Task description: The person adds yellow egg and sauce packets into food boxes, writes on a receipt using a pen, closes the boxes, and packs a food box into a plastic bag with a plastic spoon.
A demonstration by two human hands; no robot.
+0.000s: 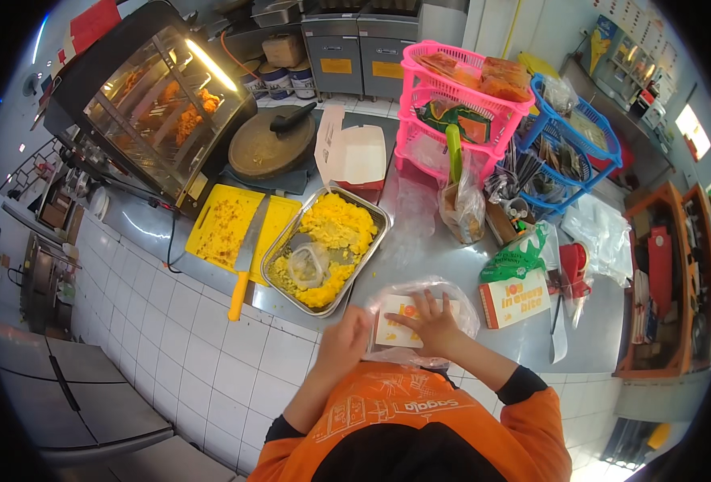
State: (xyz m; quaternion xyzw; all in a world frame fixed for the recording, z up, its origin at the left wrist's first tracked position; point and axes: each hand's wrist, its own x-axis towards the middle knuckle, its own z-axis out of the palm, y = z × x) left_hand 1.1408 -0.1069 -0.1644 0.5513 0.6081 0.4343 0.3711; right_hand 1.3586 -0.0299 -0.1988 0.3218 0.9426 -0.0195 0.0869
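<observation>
A white printed cardboard food box lies in a clear plastic bag at the near edge of the steel counter. My right hand rests spread on top of the box, its fingers apart. At the bag's left edge my left hand is curled, with plastic at its fingers. Left of the bag stands a metal tray of yellow crumbly food, with a small clear bag in it. A second printed box sits to the right, partly under a green and white plastic bag.
A yellow-handled knife lies across a yellow cutting board, its handle past the counter edge. Behind are a stone mortar, an open box and a heated display case. Pink and blue basket racks stand back right.
</observation>
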